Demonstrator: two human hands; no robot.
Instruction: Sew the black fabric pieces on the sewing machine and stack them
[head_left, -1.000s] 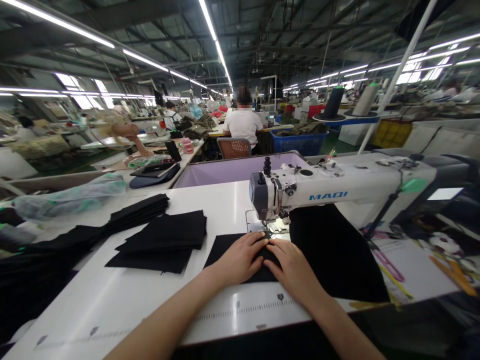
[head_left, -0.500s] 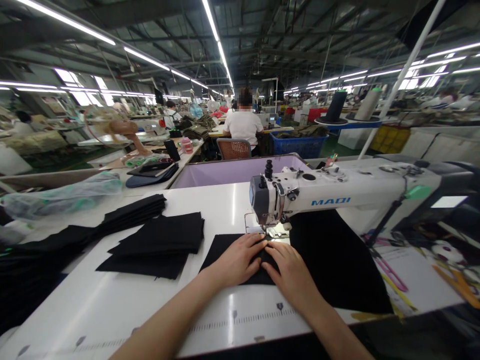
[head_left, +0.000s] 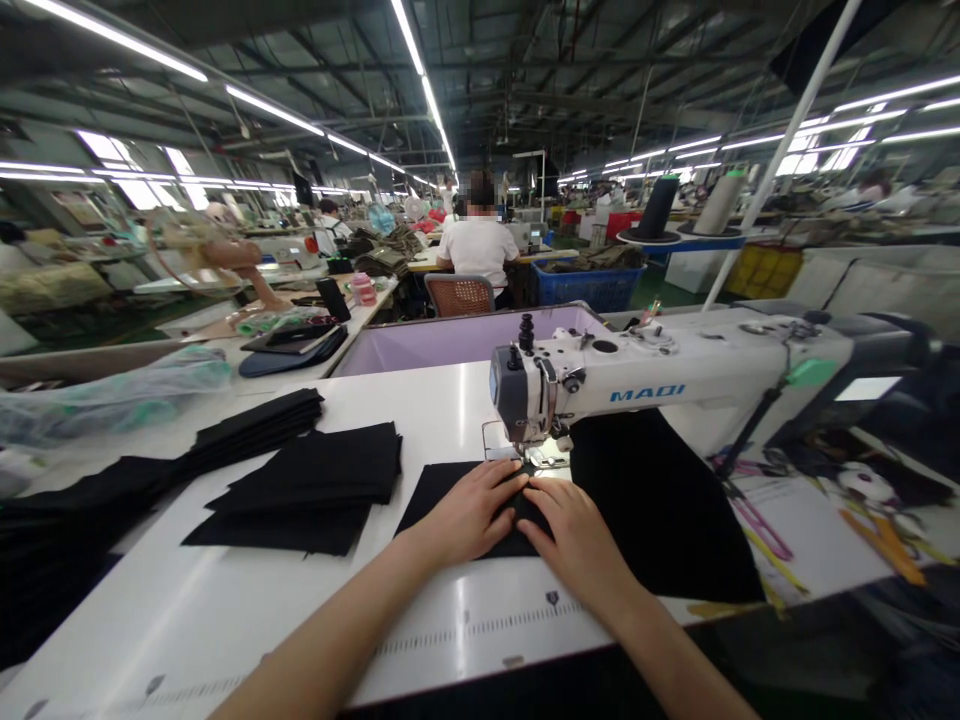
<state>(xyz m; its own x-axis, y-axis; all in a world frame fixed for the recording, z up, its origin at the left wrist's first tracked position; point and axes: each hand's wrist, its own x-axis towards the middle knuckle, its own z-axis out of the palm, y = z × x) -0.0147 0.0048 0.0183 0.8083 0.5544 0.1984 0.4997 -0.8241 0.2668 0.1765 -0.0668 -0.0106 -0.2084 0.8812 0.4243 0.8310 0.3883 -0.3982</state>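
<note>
Both my hands rest on a black fabric piece lying on the white table, just in front of the needle of a white MAQI sewing machine. My left hand lies flat on the cloth with its fingers stretched toward the presser foot. My right hand lies beside it, fingers flat and pressing the cloth, fingertips touching those of the left. A larger black fabric panel spreads under the machine arm to the right.
Stacks of cut black pieces lie to the left, with more black cloth and a plastic bag beyond. A lilac bin stands behind the table. A seated person works ahead. Thread cones stand at right.
My hands and the cloth stay where they were at the needle. Only the view has shifted slightly.
</note>
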